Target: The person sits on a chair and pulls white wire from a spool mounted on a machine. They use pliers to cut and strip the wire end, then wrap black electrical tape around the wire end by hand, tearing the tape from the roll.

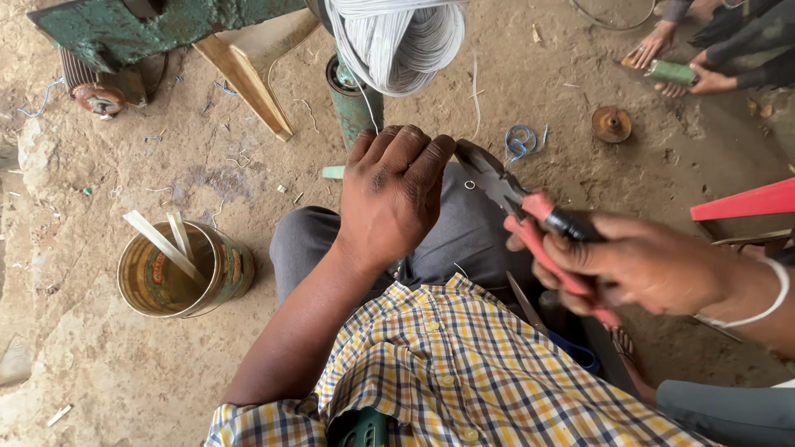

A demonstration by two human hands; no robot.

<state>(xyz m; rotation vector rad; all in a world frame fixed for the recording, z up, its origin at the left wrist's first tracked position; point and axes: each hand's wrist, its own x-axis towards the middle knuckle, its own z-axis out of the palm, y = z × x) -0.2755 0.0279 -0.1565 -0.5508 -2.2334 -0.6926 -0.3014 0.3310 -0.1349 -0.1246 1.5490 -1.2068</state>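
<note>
My left hand (389,194) rests on my grey-trousered knee (464,228) with its fingers curled down and closed. A thin white wire (367,103) drops from a coil of white wire (397,37) above and vanishes under those fingers. My right hand (642,265) grips red-handled pliers (530,215). The pliers' dark jaws point up and left and touch the left hand's fingertips. Whatever lies between the jaws and the fingers is hidden.
A rusty tin can (178,269) holding pale flat strips stands on the dirt floor at left. A green metal post (354,103) and a green machine frame (124,29) stand behind. Another person's hands (687,70) hold a green cylinder at top right, near a rusty disc (611,124).
</note>
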